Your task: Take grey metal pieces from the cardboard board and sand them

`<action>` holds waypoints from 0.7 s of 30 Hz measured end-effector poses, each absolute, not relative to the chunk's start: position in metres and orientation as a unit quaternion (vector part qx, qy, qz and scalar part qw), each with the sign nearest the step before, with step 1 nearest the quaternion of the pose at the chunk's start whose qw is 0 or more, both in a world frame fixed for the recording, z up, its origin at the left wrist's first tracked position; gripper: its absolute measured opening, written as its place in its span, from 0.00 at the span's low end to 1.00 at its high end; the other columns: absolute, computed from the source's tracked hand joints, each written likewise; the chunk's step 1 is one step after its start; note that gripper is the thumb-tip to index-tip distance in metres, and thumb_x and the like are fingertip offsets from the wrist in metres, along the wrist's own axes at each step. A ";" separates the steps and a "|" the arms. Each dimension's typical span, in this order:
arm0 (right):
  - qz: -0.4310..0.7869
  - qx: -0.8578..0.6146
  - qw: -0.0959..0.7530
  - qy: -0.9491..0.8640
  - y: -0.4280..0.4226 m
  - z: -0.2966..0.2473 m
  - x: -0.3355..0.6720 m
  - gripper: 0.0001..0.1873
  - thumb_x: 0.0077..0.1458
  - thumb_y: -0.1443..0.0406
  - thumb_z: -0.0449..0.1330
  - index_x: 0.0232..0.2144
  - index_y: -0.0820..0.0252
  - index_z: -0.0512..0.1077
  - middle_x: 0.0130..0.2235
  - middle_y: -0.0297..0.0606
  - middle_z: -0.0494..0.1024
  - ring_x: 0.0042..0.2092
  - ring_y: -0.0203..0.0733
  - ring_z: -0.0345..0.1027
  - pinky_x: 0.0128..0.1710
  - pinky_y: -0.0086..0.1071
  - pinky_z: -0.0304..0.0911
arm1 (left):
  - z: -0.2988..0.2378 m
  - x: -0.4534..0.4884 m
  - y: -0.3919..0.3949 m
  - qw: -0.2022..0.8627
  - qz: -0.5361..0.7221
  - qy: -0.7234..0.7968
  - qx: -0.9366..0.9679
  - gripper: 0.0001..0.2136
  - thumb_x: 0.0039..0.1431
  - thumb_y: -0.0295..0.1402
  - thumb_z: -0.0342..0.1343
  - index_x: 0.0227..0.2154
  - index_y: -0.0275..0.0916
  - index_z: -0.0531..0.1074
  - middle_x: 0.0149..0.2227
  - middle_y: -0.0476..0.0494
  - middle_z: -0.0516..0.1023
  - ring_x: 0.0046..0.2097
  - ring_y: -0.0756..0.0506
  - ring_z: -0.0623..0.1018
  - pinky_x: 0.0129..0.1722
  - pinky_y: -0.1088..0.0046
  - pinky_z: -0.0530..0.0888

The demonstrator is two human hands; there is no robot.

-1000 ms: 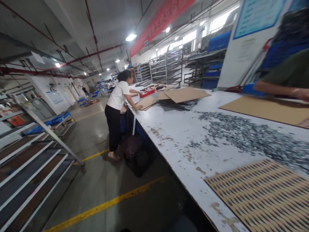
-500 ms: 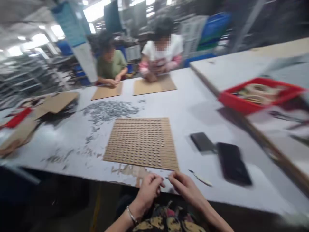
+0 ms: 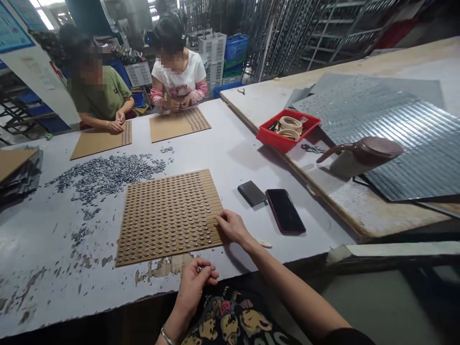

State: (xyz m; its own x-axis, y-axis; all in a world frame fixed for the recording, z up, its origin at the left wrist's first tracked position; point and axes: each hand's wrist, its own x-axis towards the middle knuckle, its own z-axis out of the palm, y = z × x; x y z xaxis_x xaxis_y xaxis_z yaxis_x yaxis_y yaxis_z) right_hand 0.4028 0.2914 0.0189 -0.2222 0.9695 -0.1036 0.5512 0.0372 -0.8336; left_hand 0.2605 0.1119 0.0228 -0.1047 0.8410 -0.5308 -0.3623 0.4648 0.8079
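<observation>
Fingers (image 3: 220,220) of the right hand (image 3: 233,227) lie stretched and close together, tips on the right edge of the board (image 3: 154,249). Whether a piece sits under them cannot be told. Left hand (image 3: 194,282), at the bench's (image 3: 230,148) near edge, is curled shut, thumb on forefinger, seemingly around a few parts (image 3: 161,225). The board lies flat near that edge. Most of its slots hold parts; a strip along its right side looks unfilled, so the filling appears nearly complete. A heap (image 3: 104,172) of loose parts lies beyond the board's far left corner. A phone (image 3: 285,211) and a case (image 3: 252,193) lie to the right. Two people sit at the far edge.
</observation>
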 end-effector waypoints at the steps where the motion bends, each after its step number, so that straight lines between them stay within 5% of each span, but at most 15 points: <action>1: 0.392 -0.572 0.253 -0.675 0.295 0.017 0.399 0.11 0.53 0.59 0.53 0.25 0.58 0.70 0.27 0.34 0.76 0.30 0.40 0.67 0.33 0.30 0.58 | 0.019 0.256 0.110 0.632 0.462 0.580 0.223 0.19 0.51 0.45 0.66 0.36 0.34 0.72 0.33 0.39 0.80 0.29 0.49 0.78 0.31 0.73 0.73; 4: 0.374 -0.588 0.233 -0.679 0.302 0.015 0.389 0.11 0.53 0.60 0.54 0.24 0.58 0.71 0.27 0.34 0.76 0.31 0.40 0.68 0.33 0.30 0.58 | 0.011 0.245 0.107 0.629 0.448 0.585 0.248 0.19 0.53 0.47 0.64 0.35 0.34 0.72 0.29 0.41 0.80 0.25 0.49 0.77 0.29 0.74 0.72; 12: 0.346 -0.597 0.193 -0.698 0.304 0.018 0.382 0.11 0.55 0.62 0.56 0.23 0.58 0.72 0.27 0.33 0.77 0.31 0.40 0.69 0.32 0.29 0.56 | 0.007 0.236 0.110 0.657 0.452 0.553 0.243 0.18 0.53 0.45 0.64 0.37 0.35 0.74 0.37 0.38 0.81 0.34 0.45 0.80 0.39 0.69 0.75; 21: 0.297 -0.628 0.160 -0.702 0.307 0.015 0.375 0.07 0.54 0.68 0.55 0.25 0.58 0.70 0.28 0.36 0.76 0.31 0.40 0.67 0.33 0.30 0.54 | 0.005 0.239 0.114 0.657 0.466 0.551 0.218 0.21 0.51 0.50 0.64 0.36 0.36 0.71 0.31 0.42 0.79 0.27 0.48 0.76 0.29 0.74 0.71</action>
State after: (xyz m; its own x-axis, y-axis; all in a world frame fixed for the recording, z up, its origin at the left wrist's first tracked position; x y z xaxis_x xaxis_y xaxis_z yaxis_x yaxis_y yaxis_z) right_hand 0.3747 0.3066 0.0147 -0.1607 0.9757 -0.1488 0.7858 0.0353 -0.6175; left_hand 0.2391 0.1137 0.0052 -0.0416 0.8530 -0.5202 -0.3718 0.4700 0.8005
